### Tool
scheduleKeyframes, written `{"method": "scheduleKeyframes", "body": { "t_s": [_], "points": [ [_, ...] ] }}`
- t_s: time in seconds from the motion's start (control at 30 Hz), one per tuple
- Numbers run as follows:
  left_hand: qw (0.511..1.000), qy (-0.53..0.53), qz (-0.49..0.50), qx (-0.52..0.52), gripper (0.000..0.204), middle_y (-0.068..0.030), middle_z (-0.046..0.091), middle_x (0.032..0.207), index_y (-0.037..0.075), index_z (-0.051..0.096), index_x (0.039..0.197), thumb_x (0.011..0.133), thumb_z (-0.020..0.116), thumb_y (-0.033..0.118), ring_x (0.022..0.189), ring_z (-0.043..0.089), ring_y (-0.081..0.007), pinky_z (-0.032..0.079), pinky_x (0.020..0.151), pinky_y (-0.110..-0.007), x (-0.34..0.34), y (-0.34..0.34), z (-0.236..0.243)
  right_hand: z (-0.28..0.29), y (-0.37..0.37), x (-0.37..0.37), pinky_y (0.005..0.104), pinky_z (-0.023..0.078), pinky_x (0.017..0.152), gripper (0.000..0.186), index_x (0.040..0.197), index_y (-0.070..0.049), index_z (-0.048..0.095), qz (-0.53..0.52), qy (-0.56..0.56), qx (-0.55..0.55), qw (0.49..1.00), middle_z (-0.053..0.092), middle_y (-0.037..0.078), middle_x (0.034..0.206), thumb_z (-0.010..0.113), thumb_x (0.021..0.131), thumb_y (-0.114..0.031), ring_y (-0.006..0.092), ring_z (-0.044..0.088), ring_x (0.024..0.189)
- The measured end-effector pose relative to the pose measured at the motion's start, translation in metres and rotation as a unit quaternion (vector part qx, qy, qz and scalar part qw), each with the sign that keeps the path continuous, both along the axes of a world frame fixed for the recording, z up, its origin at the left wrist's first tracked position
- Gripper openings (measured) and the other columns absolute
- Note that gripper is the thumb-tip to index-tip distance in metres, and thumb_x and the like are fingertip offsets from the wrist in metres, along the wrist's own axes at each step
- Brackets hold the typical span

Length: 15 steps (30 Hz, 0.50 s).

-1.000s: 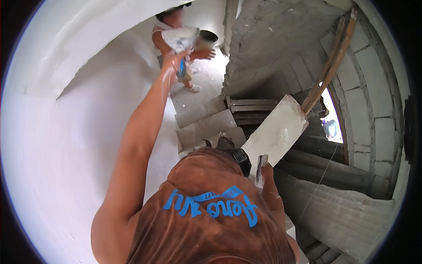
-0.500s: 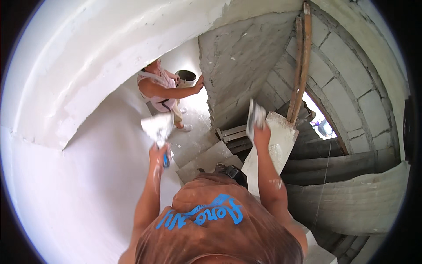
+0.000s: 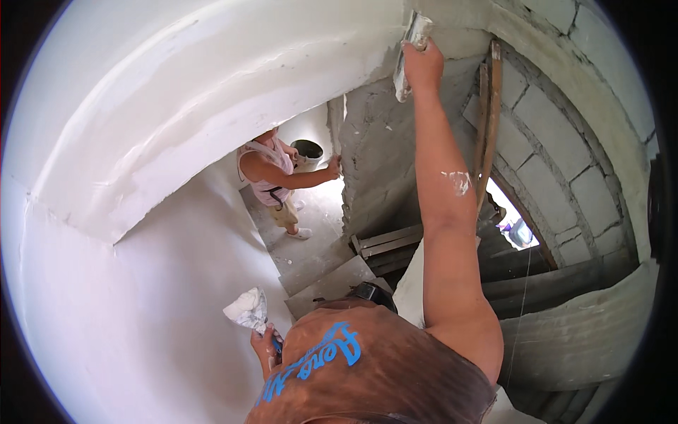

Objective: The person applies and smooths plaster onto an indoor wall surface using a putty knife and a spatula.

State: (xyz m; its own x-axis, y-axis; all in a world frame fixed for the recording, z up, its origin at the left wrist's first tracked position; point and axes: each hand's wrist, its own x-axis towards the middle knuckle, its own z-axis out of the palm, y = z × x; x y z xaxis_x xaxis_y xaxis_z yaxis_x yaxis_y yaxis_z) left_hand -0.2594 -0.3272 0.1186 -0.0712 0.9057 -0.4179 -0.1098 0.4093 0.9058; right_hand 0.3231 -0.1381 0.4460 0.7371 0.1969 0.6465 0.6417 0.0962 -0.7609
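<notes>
My left hand (image 3: pixel 264 345) is closed round the blue handle of a putty knife (image 3: pixel 247 309), whose wide blade carries a lump of white plaster. It is low and close to my body, beside the smooth white wall. My right arm is stretched far up and forward. In my right hand (image 3: pixel 424 65) is a plastering trowel (image 3: pixel 407 78), smeared with white, its long blade at the edge of the white-coated overhead surface (image 3: pixel 296 63). Whether the blade touches that surface I cannot tell. White smears mark my right forearm.
Below, a person (image 3: pixel 272 169) in a light sleeveless top stands by a dark-mouthed bucket (image 3: pixel 307 152), one hand on the rough grey wall (image 3: pixel 381 141). Wooden posts (image 3: pixel 489 113) lean by the block wall (image 3: pixel 558 148). Steps (image 3: pixel 332 283) descend beneath me, near a bright opening (image 3: pixel 514 219).
My right hand has swung up and forward with the trowel to the overhead surface. My left hand has drawn back toward my body with the loaded putty knife.
</notes>
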Motion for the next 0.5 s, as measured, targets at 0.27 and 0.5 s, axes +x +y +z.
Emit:
{"method": "scheduleKeyframes", "body": {
  "t_s": [0.27, 0.5],
  "points": [
    [0.999, 0.014, -0.041, -0.003, 0.026, -0.0060, 0.055, 0.065, -0.002, 0.054, 0.109, 0.087, 0.065, 0.004, 0.046, 0.054, -0.0162, 0.043, 0.041, -0.028, 0.008, 0.040, 0.012, 0.010, 0.023, -0.114, 0.0459, 0.045, 0.101, 0.052, 0.129, -0.007, 0.060, 0.047, -0.071, -0.095, 0.992, 0.057, 0.022, 0.129, 0.063, 0.081, -0.025, 0.0380, 0.056, 0.116],
    [0.990, -0.022, -0.135, 0.026, 0.026, -0.0048, 0.057, 0.067, 0.004, 0.055, 0.109, 0.087, 0.069, 0.005, 0.049, 0.054, -0.0145, 0.044, 0.043, -0.028, 0.055, 0.092, 0.041, 0.008, -0.032, -0.199, 0.0453, 0.043, 0.104, 0.046, 0.125, -0.001, 0.060, 0.244, -0.178, -0.059, 0.952, 0.061, 0.022, 0.123, 0.062, 0.083, -0.020, 0.0381, 0.055, 0.117]
  ]
}}
